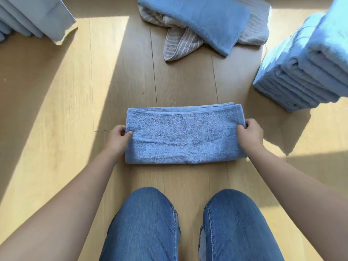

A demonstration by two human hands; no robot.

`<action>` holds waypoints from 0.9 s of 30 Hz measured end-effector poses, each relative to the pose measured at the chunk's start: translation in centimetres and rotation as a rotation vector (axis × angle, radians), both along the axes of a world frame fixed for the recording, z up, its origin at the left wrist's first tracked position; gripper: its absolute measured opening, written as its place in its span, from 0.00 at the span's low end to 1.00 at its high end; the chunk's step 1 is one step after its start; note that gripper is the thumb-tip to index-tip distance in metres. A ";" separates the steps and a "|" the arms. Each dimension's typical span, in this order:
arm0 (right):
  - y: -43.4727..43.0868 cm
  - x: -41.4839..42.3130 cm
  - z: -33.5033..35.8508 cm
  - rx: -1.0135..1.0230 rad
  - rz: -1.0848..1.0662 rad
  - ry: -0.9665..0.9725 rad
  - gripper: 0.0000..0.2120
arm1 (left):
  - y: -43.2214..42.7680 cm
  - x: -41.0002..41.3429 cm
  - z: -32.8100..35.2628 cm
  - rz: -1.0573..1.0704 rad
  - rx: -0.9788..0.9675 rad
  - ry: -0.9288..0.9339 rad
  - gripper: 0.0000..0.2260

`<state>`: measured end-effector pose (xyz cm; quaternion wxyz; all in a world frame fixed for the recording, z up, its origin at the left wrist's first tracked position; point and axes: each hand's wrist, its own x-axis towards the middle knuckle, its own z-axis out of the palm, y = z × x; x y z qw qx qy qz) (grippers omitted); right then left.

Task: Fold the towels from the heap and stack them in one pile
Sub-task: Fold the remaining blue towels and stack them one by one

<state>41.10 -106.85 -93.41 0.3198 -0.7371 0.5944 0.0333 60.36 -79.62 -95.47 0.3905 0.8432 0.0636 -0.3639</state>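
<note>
A blue towel (184, 136), folded into a long rectangle, lies flat on the wooden floor (75, 102) in front of my knees. My left hand (117, 139) pinches its left short edge. My right hand (250, 131) pinches its right short edge near the far corner. At the right stands a tall pile of folded blue towels (308, 72). Straight ahead lies the heap (205, 23): a blue towel draped over a beige striped one.
Pale blue curtain fabric (33, 17) hangs down to the floor at the far left. My knees in blue jeans (188, 227) fill the bottom of the view. Bands of sunlight cross the floor.
</note>
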 end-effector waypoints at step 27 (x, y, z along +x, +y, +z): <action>-1.7 0.0 -2.0 0.151 0.232 0.209 0.14 | 0.6 -3.4 -1.3 -0.085 0.265 0.000 0.14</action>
